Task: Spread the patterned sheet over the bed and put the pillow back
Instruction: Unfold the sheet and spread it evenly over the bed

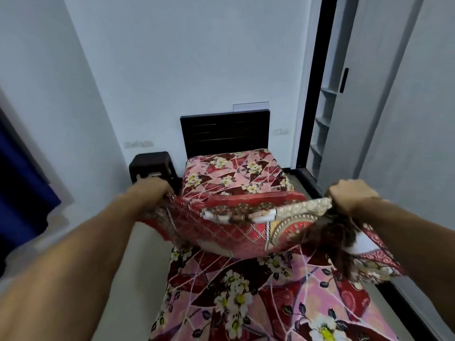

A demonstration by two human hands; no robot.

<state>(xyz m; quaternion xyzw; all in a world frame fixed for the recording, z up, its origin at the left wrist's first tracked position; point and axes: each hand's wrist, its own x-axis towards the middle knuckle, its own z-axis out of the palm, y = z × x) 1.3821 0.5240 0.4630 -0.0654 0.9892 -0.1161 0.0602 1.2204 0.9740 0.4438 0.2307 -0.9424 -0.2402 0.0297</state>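
Far left there's a blue curtain (22,193), then a small dark nightstand (150,166) in the corner. Right in front of it the person's left hand (150,190) is clamped around one corner of the pillow (234,232), a red one with gold embroidery and brownish fringe. The pillow is up in the air, stretched between both hands, over the middle of the patterned sheet (234,178). The sheet, pink and maroon with white flowers, lies spread flat from the dark headboard (224,131) down toward the person. The right hand (352,195) is fisted tight on the pillow's other corner. Pale wardrobe door (369,119) on the far right.
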